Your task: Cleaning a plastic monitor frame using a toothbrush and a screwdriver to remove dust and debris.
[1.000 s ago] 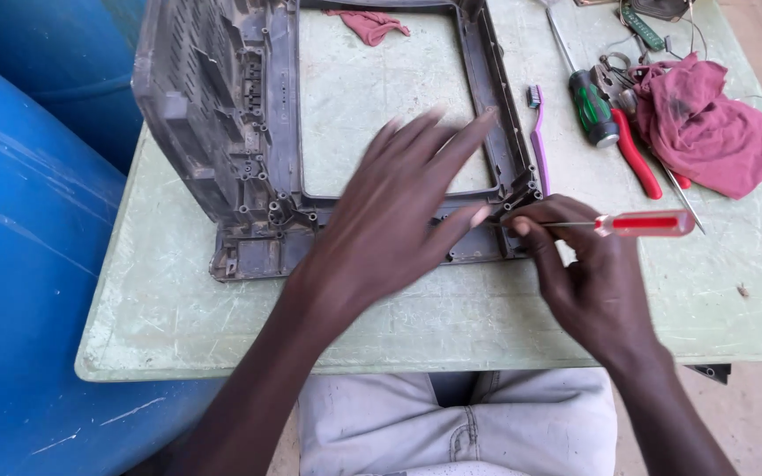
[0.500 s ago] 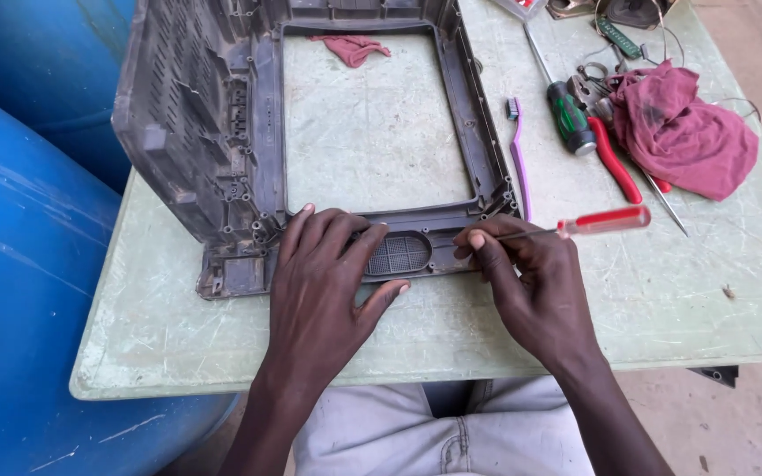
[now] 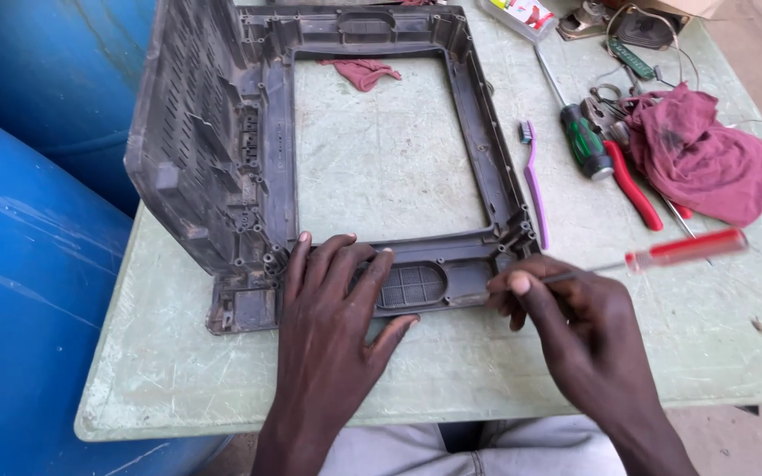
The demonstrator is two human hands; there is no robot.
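**Two hands at the near rail of a grey plastic housing frame**

Two hands down on the near edge of the grey plastic housing frame [image 3: 363, 159], itself lying flat on the pale green counter [image 3: 707, 353], one vented side wall standing up on its left. Left hand [image 3: 332, 326] pressed palm-down on the frame's near rail, fingers [image 3: 339, 264] spread apart and flat, tips just left of the small oval grille [image 3: 409, 286] set into that rail; nothing gripped. Right hand [image 3: 579, 339] at the frame's near right corner, fingers pinched together around the thin metal shaft of a red-handled screwdriver [image 3: 685, 249], handle slanting away to the right of the frame and clear of the counter top. Tip of the shaft hidden behind the thumb, so contact with the frame not certain.

Just right of the frame, a purple toothbrush [image 3: 534, 181] lying alongside its right rail. Further right, a green-handled screwdriver [image 3: 584, 141], then red-handled pliers [image 3: 632, 185], then a crumpled dark red rag [image 3: 707, 154]. Inside the frame's opening, near its far rail, a small scrap of red cloth [image 3: 362, 72] on bare counter. Left of the frame and off the counter, blue plastic drums [image 3: 28, 264].
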